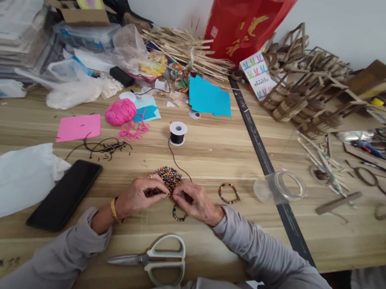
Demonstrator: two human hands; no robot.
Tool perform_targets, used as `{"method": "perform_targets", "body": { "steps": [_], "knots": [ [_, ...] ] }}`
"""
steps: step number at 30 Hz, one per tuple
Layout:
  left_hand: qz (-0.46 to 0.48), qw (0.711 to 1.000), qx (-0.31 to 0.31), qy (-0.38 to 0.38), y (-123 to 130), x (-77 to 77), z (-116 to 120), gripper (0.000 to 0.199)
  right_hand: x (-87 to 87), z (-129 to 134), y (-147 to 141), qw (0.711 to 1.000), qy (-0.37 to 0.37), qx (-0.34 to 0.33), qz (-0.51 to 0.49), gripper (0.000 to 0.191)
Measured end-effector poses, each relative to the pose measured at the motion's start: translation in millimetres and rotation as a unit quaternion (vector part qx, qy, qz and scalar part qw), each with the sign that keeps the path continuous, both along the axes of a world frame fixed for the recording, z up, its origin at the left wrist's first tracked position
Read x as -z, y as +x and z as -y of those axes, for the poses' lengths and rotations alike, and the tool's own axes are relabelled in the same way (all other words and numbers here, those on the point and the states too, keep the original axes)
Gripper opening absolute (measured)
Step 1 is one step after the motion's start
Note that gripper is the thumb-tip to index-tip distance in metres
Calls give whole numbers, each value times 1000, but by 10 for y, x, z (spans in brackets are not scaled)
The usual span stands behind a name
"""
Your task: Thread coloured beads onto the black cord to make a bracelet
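Because small, round, multicoloured beads [168, 175] sit in a loose heap right against both hands, a brushing knuckle could scatter them across the pale wood-grain table [219, 249]. A tug on the thin black cord [177, 162], which runs from a white plastic spool [178, 128] toward the right hand [195, 200], might topple that spool; a slackened pinch could let beads slide off. The left hand [139, 196] has thumb and forefinger pressed together, their contents too small to tell. The right fingers are curled closed, apparently gripping a curved multicoloured beaded strand [179, 216] that shows just below them.
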State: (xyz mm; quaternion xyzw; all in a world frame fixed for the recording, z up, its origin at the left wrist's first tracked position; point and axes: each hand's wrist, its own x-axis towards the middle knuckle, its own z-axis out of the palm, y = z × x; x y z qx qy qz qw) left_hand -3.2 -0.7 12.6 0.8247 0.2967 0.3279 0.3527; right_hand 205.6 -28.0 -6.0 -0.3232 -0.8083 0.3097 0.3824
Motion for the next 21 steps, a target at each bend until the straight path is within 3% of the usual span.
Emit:
{"method": "perform_targets", "body": {
  "steps": [21],
  "knots": [
    [1, 1000, 4, 3, -8, 9, -9, 8, -15, 3, 2, 1000, 4, 1, 5, 13]
  ]
}}
